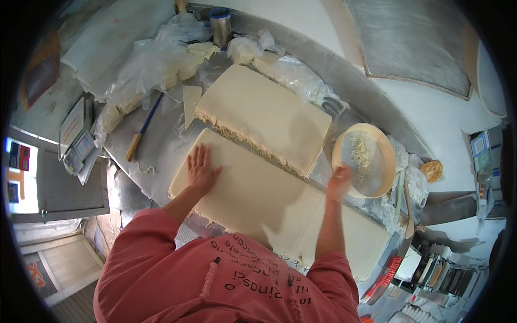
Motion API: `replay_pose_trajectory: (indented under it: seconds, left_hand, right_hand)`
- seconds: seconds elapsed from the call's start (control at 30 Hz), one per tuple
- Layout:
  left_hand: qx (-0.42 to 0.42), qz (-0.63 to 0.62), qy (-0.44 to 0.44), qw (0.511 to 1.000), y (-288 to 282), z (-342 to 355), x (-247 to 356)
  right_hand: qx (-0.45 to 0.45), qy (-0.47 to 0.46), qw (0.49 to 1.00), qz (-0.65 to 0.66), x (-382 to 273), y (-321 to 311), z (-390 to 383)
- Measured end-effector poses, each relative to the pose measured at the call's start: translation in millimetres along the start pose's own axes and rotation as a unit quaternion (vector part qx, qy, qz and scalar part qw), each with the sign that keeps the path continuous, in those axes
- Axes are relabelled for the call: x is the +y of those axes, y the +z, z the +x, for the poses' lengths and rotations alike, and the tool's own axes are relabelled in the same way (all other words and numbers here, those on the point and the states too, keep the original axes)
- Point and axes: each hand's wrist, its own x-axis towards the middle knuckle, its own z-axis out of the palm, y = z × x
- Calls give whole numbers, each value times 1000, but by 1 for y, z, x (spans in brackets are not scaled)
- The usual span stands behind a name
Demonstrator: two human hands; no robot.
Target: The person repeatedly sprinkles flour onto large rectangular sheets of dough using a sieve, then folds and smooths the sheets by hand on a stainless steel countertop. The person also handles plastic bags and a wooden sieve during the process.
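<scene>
My left hand [200, 171] lies flat with its fingers spread on the left end of a long pale stack of dough sheets [253, 185]. My right hand [338, 183], smeared by motion, is at the near left rim of a round wooden sieve [383, 134]; whether it grips the rim I cannot tell. Inside the sieve sits a loose heap of noodle scraps [361, 156]. Behind the long stack is a second thick dough slab [264, 113], with shredded noodle ends along its front edge. A crosswise line marks the long stack near its right part.
Left on the metal table lies a blue-bladed tool with a wooden handle [133, 146], beside a scale [81, 148]. Plastic-wrapped dough [175, 64] and a metal canister [221, 27] stand at the back. A red brush [389, 272] is at the right edge.
</scene>
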Motion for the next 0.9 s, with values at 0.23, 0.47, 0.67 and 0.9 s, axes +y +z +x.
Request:
replay_pose_trajectory:
  seconds: [0.23,0.47,0.67,0.9]
  left_hand:
    - [-24,-64,167,984,14,106,70]
    - [-61,-405,263,874,20,90,93]
    - [-507,-686,-225,471,2,83,95]
    - [-332,-898,-173,233,30,169,20]
  right_hand:
    - [-173,147,957,-182,-79,72,9]
    - [-74,304,949,30,-86,84,29]
    - [-178,235,953,66,-111,83,45]
    - [-75,212,782,582,-213,6,130]
